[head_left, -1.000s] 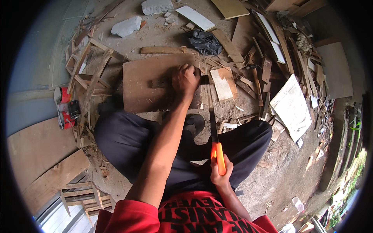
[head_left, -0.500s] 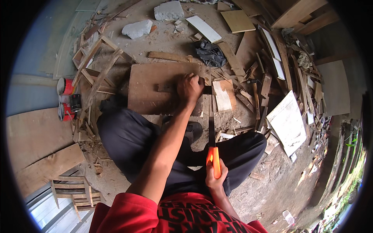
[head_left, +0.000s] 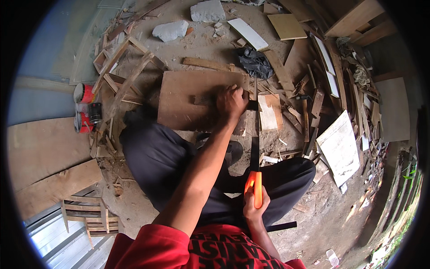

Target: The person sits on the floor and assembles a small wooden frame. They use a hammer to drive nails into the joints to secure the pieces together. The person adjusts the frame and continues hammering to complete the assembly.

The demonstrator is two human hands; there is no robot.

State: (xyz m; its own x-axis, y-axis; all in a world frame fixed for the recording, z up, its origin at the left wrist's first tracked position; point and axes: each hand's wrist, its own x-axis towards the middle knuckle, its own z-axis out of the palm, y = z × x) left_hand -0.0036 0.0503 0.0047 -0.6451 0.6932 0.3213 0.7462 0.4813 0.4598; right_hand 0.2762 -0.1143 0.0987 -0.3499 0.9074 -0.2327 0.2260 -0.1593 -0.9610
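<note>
My right hand (head_left: 256,204) is wrapped round the orange handle (head_left: 256,187) of a handsaw. Its dark blade (head_left: 255,152) points away from me, past the right edge of a brown board (head_left: 183,85). On that board lies a short dark wood strip (head_left: 204,100), and my left hand (head_left: 231,102) is closed over it, pressing it down. The strip's end (head_left: 253,106) juts beyond the board, right beside the blade's far part. Whether the teeth touch the wood, I cannot tell.
A white-faced wood piece (head_left: 270,112) and a hammer (head_left: 305,114) lie right of the board. Beyond are a black plastic bag (head_left: 255,62) and concrete lumps (head_left: 170,31). Scrap wood piles up at right; a wooden frame (head_left: 118,85) and red cans (head_left: 83,122) stand left.
The whole view has shifted, so everything sits farther right. My left hand keeps its place on the strip. The saw has barely moved. A dark bar now shows beside my right thigh.
</note>
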